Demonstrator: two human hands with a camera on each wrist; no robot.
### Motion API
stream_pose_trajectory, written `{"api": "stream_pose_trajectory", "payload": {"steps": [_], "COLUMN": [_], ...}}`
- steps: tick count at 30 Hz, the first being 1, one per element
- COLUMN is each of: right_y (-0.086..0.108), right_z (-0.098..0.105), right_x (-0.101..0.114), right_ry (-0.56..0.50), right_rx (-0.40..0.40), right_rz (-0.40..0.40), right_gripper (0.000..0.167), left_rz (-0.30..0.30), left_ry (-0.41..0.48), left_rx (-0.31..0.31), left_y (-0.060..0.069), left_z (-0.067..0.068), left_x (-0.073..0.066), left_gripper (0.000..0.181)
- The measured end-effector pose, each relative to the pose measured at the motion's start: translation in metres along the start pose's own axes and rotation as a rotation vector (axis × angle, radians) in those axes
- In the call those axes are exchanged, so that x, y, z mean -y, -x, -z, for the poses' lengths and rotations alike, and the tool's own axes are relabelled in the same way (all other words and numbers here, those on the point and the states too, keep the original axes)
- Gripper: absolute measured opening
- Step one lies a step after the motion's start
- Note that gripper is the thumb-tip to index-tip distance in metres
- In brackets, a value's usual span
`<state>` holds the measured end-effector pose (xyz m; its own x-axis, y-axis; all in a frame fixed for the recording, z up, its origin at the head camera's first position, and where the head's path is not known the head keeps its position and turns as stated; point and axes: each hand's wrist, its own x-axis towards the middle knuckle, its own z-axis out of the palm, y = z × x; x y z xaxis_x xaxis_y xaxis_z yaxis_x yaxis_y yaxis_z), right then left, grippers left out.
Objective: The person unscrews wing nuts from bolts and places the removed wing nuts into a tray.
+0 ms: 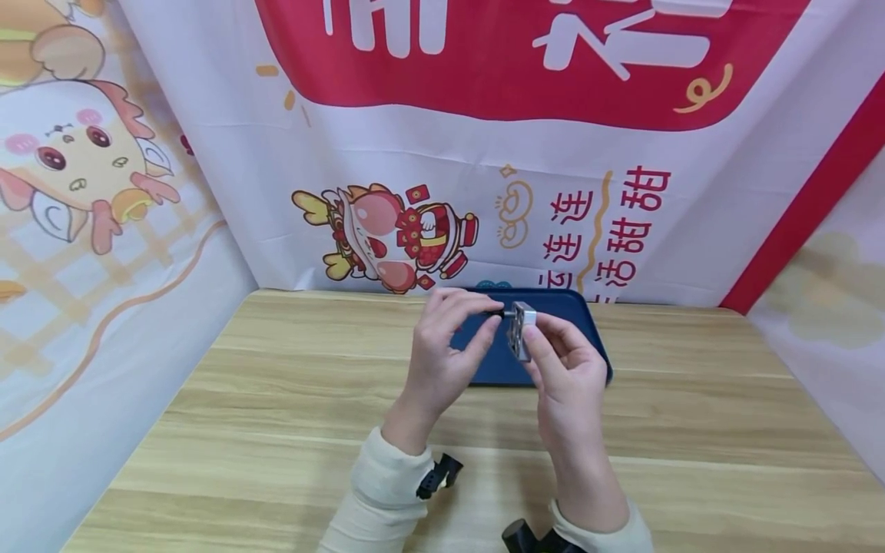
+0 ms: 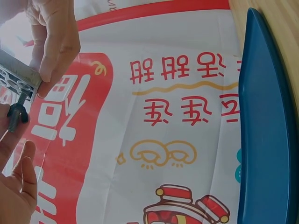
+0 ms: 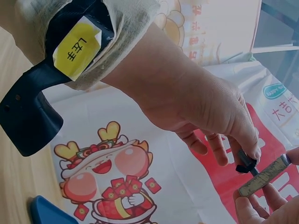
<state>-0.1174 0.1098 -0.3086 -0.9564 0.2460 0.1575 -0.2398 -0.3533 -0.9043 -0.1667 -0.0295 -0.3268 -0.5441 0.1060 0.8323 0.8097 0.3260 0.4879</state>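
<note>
Currently both hands are raised above the wood-grain surface [image 1: 276,399] and meet at one small piece of hardware. The right hand [image 1: 570,376] grips a silvery metal block [image 1: 523,330], its thumb on the near side and its fingers behind; the block is tilted, and its face with rounded openings is turned toward the left hand [image 1: 442,349]. A threaded bolt [image 2: 22,99] sticks out of that face, with a black wing nut [image 2: 18,113] on it, and the bolt's tip passes beyond the nut. The left hand pinches the wing nut between thumb and index finger, while its other fingers hang loosely bent in the right wrist view. Block, bolt and nut are held in the air, appearing in front of a dark blue tray [image 1: 508,374] in the head view. The tray lies on the surface, its far rim just beside a white printed sheet [image 1: 242,153] that rises behind. The sheet bears a red panel [image 1: 498,92] with white characters, a cartoon figure [image 1: 408,238] in red and smaller red lettering [image 1: 625,226]. At the left hangs another sheet with a cartoon animal [image 1: 83,153], and a red strip [image 1: 809,200] slants down at the right. Both wrists come out of cream sleeves [image 1: 390,484] and wear black camera mounts [image 1: 439,475]; the left one carries a yellow label [image 3: 77,49].
</note>
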Motion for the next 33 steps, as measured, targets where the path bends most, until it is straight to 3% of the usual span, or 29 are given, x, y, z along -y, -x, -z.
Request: {"api": "stream_pose_trajectory", "payload": {"steps": [10,19,22,29,33], "right_y": [0.0007,0.0003,0.0003,-0.0002,-0.0008], "right_z": [0.0018,0.0024,0.0023,0.0014,0.0009], "right_x": [0.0010,0.0020,0.0026,0.0038,0.0039], "right_ry": [0.004,-0.015,-0.024,-0.038,-0.052], "right_rx": [-0.014,-0.022,-0.026,-0.034,-0.039], "right_rz": [-0.011,0.001,0.010,0.028,0.031], "right_gripper": [0.011,0.011,0.011,0.011,0.010], "left_rz": [0.106,0.176,0.127,-0.144,-0.219], "left_ry": [0.016,0.053,0.039,-0.071,-0.140], "left_rx": [0.041,0.086,0.079,0.005,0.000], "left_y": [0.0004,0.0017,0.0012,-0.0023,-0.0028], "left_z": [-0.0017,-0.0017,-0.0013,0.0013,0.0012], "left_x": [-0.0042,-0.0051,-0.0046,-0.0022,-0.0016], "left_gripper": [0.021,0.038,0.044,0.039,0.037]}}
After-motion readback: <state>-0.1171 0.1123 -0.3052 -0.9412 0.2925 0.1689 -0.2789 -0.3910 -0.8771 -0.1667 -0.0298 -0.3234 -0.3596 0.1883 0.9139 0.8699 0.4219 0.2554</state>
